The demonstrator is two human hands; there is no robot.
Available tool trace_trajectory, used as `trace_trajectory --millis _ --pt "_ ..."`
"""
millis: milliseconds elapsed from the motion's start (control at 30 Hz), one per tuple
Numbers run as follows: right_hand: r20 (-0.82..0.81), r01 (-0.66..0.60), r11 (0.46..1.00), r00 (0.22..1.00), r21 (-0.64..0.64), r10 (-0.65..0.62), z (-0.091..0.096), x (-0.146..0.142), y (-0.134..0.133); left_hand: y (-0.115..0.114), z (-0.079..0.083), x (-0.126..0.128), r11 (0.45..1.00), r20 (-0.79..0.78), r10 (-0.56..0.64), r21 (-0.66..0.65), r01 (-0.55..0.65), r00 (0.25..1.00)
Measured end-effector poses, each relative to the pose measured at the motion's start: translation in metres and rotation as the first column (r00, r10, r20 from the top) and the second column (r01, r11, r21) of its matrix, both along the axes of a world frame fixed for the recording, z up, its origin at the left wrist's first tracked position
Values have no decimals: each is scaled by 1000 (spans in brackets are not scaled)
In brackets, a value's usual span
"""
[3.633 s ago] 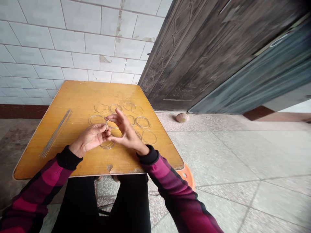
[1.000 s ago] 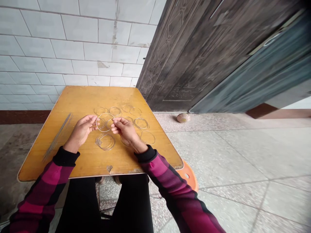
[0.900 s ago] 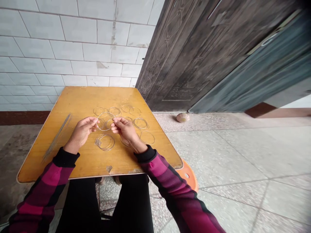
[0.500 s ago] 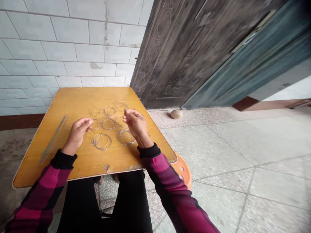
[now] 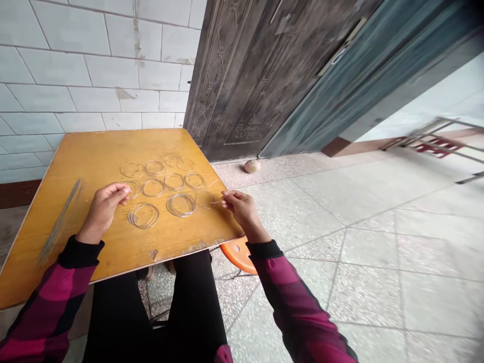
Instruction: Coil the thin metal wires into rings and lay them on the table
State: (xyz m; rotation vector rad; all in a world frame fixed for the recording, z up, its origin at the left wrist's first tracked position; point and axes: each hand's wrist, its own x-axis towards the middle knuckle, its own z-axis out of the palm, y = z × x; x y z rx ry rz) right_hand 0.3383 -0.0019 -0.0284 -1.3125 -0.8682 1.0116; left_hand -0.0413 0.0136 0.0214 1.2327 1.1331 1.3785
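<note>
Several thin wire rings [image 5: 163, 186] lie in rows on a yellow wooden table [image 5: 94, 156]. My right hand [image 5: 242, 209] is at the table's right edge, fingers pinched on a wire ring [image 5: 207, 198] that reaches over the tabletop. My left hand [image 5: 104, 207] rests on the table with its fingers curled, fingertips beside the leftmost ring of the middle row; I cannot see anything in it. Two thicker bundles of rings [image 5: 143, 216] lie nearest me, between my hands.
A bundle of straight wires [image 5: 58, 222] lies along the table's left side. An orange stool [image 5: 237, 252] shows under the right corner. A tiled wall is behind, a dark carved door to the right, a small round object [image 5: 251, 166] on the floor, and a metal frame [image 5: 434, 141] far right.
Both hands held one ring between them a second ago. The left hand has let go and settled on the table; the right hand has carried the ring to the table's right edge. My view turned right.
</note>
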Motion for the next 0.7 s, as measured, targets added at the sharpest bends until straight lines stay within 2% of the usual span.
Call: trace_trajectory --millis 233,433,600,700 --pt "69 -10 998 997 -60 15 -16 0 2 0 -3 -1 1000 -36 -8 -9 7 999" --pt "185 34 997 982 -71 -21 -23 -2 3 2 -5 -3 999 -62 -22 21 23 998" --pt "307 51 996 951 -74 -26 -24 1 -3 2 -1 -9 997 -54 62 38 -60 997" --pt "388 53 996 921 -65 -23 -25 4 -9 -3 6 -31 993 -70 109 45 -106 992"
